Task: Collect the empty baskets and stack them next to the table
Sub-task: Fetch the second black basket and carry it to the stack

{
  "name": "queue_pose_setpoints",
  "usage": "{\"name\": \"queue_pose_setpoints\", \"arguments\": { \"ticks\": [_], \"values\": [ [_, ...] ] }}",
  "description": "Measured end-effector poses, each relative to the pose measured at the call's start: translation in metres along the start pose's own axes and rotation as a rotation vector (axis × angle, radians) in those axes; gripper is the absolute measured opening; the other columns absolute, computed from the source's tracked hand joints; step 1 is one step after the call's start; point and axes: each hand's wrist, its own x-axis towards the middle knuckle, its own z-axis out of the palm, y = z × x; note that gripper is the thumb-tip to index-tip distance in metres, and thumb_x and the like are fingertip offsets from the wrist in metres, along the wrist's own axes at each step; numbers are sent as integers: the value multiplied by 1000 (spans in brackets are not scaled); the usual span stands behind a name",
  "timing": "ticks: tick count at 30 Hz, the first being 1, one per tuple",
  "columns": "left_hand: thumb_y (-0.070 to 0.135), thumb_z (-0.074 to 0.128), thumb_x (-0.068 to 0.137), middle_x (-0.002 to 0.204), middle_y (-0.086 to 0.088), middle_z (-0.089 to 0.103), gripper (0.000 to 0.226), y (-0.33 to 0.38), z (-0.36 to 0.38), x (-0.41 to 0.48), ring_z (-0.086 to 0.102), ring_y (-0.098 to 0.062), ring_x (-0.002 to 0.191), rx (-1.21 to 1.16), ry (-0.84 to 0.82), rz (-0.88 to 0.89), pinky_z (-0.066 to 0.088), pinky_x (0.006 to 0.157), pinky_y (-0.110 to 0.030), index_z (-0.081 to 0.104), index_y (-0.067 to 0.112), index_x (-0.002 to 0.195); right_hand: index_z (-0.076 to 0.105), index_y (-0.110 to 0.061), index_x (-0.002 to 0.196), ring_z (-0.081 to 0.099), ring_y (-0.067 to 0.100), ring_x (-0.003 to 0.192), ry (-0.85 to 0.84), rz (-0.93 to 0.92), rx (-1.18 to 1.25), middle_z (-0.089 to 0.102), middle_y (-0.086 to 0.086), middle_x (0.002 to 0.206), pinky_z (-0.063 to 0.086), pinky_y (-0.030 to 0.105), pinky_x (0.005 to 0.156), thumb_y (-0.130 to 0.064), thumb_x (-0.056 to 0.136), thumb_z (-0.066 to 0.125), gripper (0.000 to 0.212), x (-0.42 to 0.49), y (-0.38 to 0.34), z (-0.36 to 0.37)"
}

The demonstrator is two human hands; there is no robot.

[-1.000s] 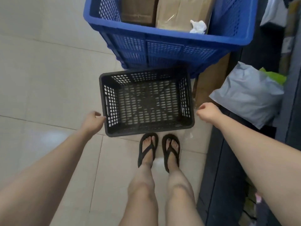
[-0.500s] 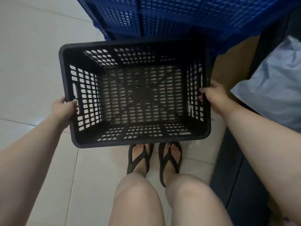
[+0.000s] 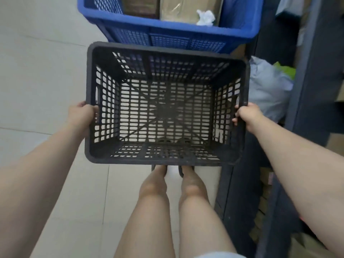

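Feet mostly hidden under black basket (image 3: 165, 103), a rectangular plastic lattice, empty, held off the floor before blue crate (image 3: 167, 28). Left hand (image 3: 81, 113) and right hand (image 3: 247, 114) clamped on its side rims.

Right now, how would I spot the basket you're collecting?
Find the big blue crate holding cardboard packages. Just in front of it, above the tiled floor, is the black basket, gripped by the left hand and right hand. Unlike the crate, it's empty.

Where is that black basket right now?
Centre of the head view: the black basket is held between the left hand and right hand, just before the blue crate.
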Motion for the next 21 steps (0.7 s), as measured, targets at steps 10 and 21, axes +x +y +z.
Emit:
{"name": "queue_pose_setpoints", "arguments": {
  "ticks": [10, 21],
  "values": [
    [1, 59, 80, 71, -3, 57, 34, 100, -32, -92, 54, -13, 50, 100, -143, 210, 47, 49, -25, 54, 7, 114, 55, -17, 92, 51, 20, 54, 233, -23, 181, 55, 11, 80, 44, 30, 49, 6, 84, 35, 31, -147, 37, -84],
    [-7, 46, 61, 32, -3, 45, 12, 133, -1, -208, 41, -22, 33, 568, -658, 685, 33, 36, -20, 47, 5, 58, 51, -13, 103, 52, 21, 55, 576, 218, 725, 53, 12, 82, 43, 31, 47, 8, 89, 38, 29, -364, 243, -61]
  ]
}}
